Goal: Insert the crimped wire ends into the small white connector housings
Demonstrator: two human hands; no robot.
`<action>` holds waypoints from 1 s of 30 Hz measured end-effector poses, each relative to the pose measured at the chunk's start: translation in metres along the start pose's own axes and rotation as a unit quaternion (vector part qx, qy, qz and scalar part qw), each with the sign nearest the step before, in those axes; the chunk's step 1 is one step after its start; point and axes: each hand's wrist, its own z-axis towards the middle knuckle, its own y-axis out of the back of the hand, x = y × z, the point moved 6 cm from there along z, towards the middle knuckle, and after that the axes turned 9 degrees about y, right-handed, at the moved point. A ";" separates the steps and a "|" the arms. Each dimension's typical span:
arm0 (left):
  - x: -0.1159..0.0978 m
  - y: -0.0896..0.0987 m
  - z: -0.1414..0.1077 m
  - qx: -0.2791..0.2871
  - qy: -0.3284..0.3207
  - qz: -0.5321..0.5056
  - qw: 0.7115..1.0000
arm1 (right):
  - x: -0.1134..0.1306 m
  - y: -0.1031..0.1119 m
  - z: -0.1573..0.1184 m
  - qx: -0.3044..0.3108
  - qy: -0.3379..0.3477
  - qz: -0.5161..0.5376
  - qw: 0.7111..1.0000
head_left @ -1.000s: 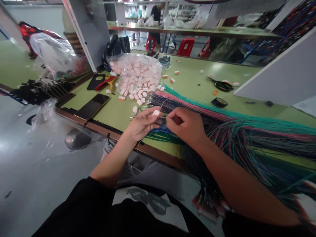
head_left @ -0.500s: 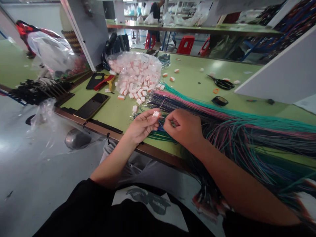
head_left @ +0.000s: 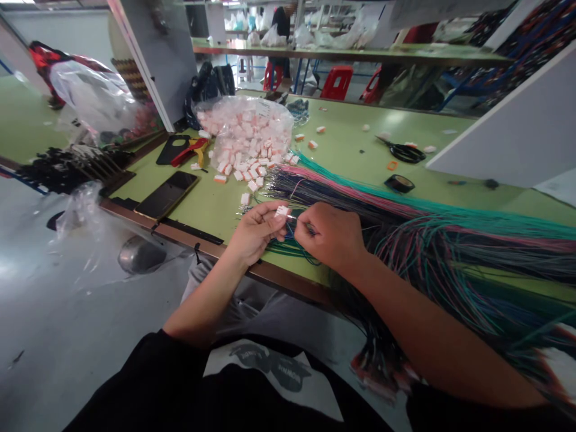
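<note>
A small white and orange connector housing (head_left: 282, 212) is pinched between the thumb and fingers of my left hand (head_left: 257, 231). Just right of it, my right hand (head_left: 330, 234) is closed in a pinch on a thin wire (head_left: 292, 217), whose tip is at the housing's side. Whether the tip sits inside cannot be made out. Behind both hands lies a long bundle of black, pink and green wires (head_left: 342, 195) with bare metal ends at its left. Many more connector housings (head_left: 252, 171) spill from a clear plastic bag (head_left: 270, 114) beyond my left hand.
A phone (head_left: 167, 195) lies left on the green table, near red-and-yellow pliers (head_left: 191, 150). Black scissors (head_left: 405, 152) and a roll of black tape (head_left: 399, 183) are at the right. A white partition (head_left: 513, 132) stands at the right. Finished-looking wire bunches (head_left: 382, 360) hang below the table edge.
My right hand has shifted slightly left, closer to the connector housing. The left hand has turned the housing a little and moved slightly left.
</note>
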 end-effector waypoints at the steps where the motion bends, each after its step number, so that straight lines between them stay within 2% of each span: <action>1: 0.000 0.000 -0.001 -0.003 -0.005 0.008 1.000 | 0.000 -0.001 0.000 0.002 0.002 0.004 1.000; 5: 0.001 -0.003 -0.002 0.010 -0.018 0.036 0.999 | 0.003 -0.005 -0.002 0.010 0.009 0.011 1.000; 9: 0.004 -0.003 -0.003 0.007 -0.016 0.039 0.999 | 0.000 -0.007 -0.001 0.020 -0.012 0.040 0.999; 14: 0.007 0.001 -0.003 0.010 0.003 0.014 1.000 | -0.010 -0.009 0.002 0.024 -0.039 0.226 0.973; 16: 0.009 0.002 -0.003 0.010 0.011 0.011 1.000 | -0.011 -0.008 0.003 0.017 -0.038 0.267 0.963; 20: 0.011 0.002 -0.003 0.014 0.007 0.005 1.000 | -0.006 -0.010 0.001 0.014 -0.054 0.247 0.967; 22: 0.013 0.002 -0.003 0.018 0.008 0.000 1.000 | -0.007 -0.011 0.001 0.036 -0.064 0.259 0.963; 24: 0.017 0.002 -0.004 0.032 0.024 -0.004 0.999 | -0.013 -0.016 0.003 0.112 -0.060 0.318 0.939; 27: 0.022 0.002 -0.003 0.068 0.054 -0.020 0.996 | -0.045 -0.020 0.006 0.229 -0.072 0.396 0.886; 28: 0.023 0.002 -0.003 0.076 0.061 -0.030 0.995 | -0.067 -0.017 0.010 0.212 -0.100 0.377 0.896; 30: 0.024 0.005 -0.002 0.080 0.074 -0.054 0.993 | -0.117 -0.011 0.017 0.145 -0.171 0.242 0.944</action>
